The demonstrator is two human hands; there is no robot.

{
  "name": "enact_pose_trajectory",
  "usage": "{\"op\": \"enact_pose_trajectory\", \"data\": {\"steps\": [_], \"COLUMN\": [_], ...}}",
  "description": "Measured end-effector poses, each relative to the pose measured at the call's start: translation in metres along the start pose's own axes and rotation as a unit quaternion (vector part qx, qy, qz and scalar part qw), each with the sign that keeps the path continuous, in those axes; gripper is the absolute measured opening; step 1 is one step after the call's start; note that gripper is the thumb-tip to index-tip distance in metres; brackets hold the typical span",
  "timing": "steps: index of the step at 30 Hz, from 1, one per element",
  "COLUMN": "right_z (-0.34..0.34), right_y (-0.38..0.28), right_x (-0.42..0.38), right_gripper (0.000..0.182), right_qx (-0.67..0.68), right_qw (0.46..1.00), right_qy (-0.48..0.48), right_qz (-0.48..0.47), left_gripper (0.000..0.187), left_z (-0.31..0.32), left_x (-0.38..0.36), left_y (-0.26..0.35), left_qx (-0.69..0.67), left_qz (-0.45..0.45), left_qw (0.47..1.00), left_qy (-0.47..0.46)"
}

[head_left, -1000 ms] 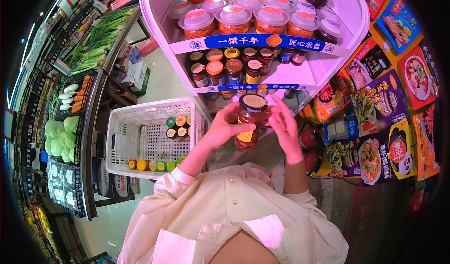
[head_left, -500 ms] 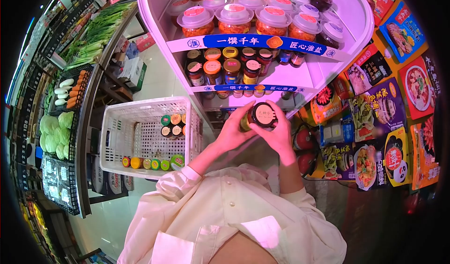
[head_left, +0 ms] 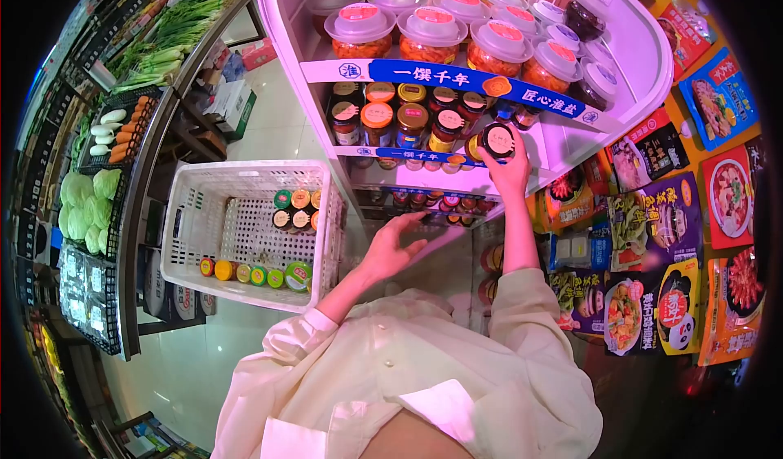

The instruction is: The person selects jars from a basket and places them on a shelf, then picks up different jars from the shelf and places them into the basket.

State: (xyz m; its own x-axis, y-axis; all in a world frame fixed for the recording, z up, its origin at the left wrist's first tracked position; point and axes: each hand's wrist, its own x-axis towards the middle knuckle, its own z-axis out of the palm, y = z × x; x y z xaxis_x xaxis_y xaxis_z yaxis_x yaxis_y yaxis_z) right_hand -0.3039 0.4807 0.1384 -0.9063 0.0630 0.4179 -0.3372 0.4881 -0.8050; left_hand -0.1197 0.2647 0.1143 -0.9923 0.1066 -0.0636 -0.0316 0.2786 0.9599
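Observation:
My right hand [head_left: 507, 165] is closed around a black-lidded jar [head_left: 497, 141] at the front edge of the middle shelf. Its pale round lid label faces me. Just left of it stand several more jars [head_left: 412, 121] with black, orange and gold lids. My left hand [head_left: 395, 243] holds nothing, fingers apart, below the shelf and to the right of the white plastic crate [head_left: 183, 275]. Inside the crate are black, orange and green-lidded jars [head_left: 300, 208] at the right and small coloured-lid jars [head_left: 244, 273] along the near side.
Clear tubs of red food [head_left: 430, 35] fill the top shelf above a blue-and-white label strip [head_left: 444, 78]. Hanging food packets [head_left: 665, 214] crowd the right side. A produce stand with cabbages [head_left: 81, 210] and leeks [head_left: 175, 39] lines the left.
Both hands were together on the jar; my right hand has carried it up to the middle shelf. My left hand has let go and dropped lower left.

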Motion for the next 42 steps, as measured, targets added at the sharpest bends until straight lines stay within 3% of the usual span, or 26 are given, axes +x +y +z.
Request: {"op": "enact_pose_trajectory", "data": {"steps": [10,16,24,39,42], "right_z": [0.029,0.038,0.042,0.053,0.048], "right_y": [0.054,0.066,0.065,0.076,0.066], "right_x": [0.04,0.048,0.054,0.051,0.037], "right_gripper": [0.079,0.084,0.079,0.087,0.088], "right_qx": [-0.019,-0.017,0.033,0.027,-0.117], "right_qw": [0.998,0.995,0.989,0.991,0.991], "right_qy": [-0.063,-0.099,-0.138,-0.125,-0.025], "right_qz": [0.006,0.029,0.029,0.031,-0.061], "left_gripper": [0.051,0.049,0.047,0.046,0.045], "left_z": [-0.012,-0.018,-0.016,-0.032,-0.046], "left_x": [-0.02,-0.026,-0.027,-0.037,-0.039], "left_y": [-0.029,-0.033,-0.034,-0.054,-0.066], "left_qx": [-0.024,-0.035,-0.052,-0.06,-0.078], "left_qz": [-0.024,-0.073,-0.072,-0.102,-0.1], "left_qw": [0.997,0.994,0.994,0.991,0.989], "left_qy": [0.071,0.069,0.068,0.059,0.083]}}
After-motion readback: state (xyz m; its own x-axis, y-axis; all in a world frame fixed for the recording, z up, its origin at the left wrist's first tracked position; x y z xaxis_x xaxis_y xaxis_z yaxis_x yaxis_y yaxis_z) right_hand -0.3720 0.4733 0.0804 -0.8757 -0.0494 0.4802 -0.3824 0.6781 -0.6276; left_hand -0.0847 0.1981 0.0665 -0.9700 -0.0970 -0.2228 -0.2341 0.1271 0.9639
